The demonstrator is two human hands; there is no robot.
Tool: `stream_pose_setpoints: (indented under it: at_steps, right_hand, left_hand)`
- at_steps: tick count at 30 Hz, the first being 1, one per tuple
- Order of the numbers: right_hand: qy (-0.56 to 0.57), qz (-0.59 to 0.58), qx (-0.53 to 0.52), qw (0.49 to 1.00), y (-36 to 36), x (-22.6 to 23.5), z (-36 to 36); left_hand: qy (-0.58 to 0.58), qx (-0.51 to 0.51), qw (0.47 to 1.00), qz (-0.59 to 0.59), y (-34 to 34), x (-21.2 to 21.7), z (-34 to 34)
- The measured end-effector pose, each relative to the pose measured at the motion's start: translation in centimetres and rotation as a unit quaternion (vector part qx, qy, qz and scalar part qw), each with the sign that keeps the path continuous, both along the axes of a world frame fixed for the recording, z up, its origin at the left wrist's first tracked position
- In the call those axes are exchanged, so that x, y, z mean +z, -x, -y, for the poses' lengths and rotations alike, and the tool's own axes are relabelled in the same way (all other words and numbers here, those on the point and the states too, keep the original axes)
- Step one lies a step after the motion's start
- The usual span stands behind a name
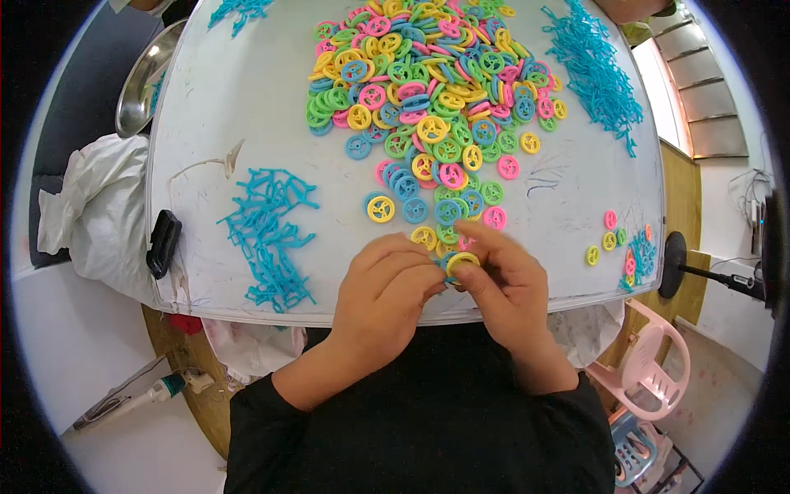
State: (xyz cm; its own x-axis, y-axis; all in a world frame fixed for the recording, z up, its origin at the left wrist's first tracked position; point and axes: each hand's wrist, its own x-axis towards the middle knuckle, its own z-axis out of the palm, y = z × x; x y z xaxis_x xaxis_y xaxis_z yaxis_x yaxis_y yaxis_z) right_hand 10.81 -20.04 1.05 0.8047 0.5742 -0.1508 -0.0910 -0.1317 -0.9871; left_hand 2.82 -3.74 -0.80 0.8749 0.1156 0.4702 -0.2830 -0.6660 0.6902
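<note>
Close to the table's near edge, my two hands meet over small plastic parts. My right hand (512, 288) pinches a yellow toy wheel (462, 258) between thumb and forefinger. My left hand (380, 284) is closed, its fingertips against a small blue plastic piece (450, 278) beside that wheel; most of the piece is hidden. Just beyond my fingers begins a large pile of spoked toy wheels (432, 129) in yellow, green, pink and blue. To the left of my left hand lies a heap of thin blue plastic pieces (267, 239).
More blue pieces (592, 70) spread along the far right of the white table (222, 107). Several loose wheels and a small blue heap (643, 253) lie near its right edge. A black tray (164, 244) sits at the left edge. A pink chair (654, 362) stands beyond the table, lower right.
</note>
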Motion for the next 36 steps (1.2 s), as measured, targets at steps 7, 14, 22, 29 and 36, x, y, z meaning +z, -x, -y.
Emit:
stream_pose_setpoints:
  at_steps: [7, 14, 22, 29, 36]
  right_hand:
    - [-0.113, 0.043, -0.002, 0.993, 0.1, -1.5, 0.9]
    - [-0.025, 0.132, 0.099, 0.986, -0.2, -0.6, 1.5]
    - [0.000, 0.151, 0.140, 0.979, -1.4, 0.3, 1.3]
    - [-0.035, 0.065, 0.129, 0.989, -1.0, -1.0, 1.9]
    - [-0.006, 0.129, 0.173, 0.976, -1.7, -0.4, 1.8]
  left_hand:
    - [0.098, -0.022, 0.993, -0.062, 0.6, 0.8, -0.3]
    - [0.152, -0.037, 0.986, -0.051, 0.8, 0.4, -0.8]
    - [0.190, -0.044, 0.976, -0.092, 1.2, 0.4, -0.8]
    - [0.149, -0.081, 0.982, -0.076, 0.5, 0.5, -1.5]
    - [0.101, -0.107, 0.985, -0.090, 0.5, 0.7, -2.3]
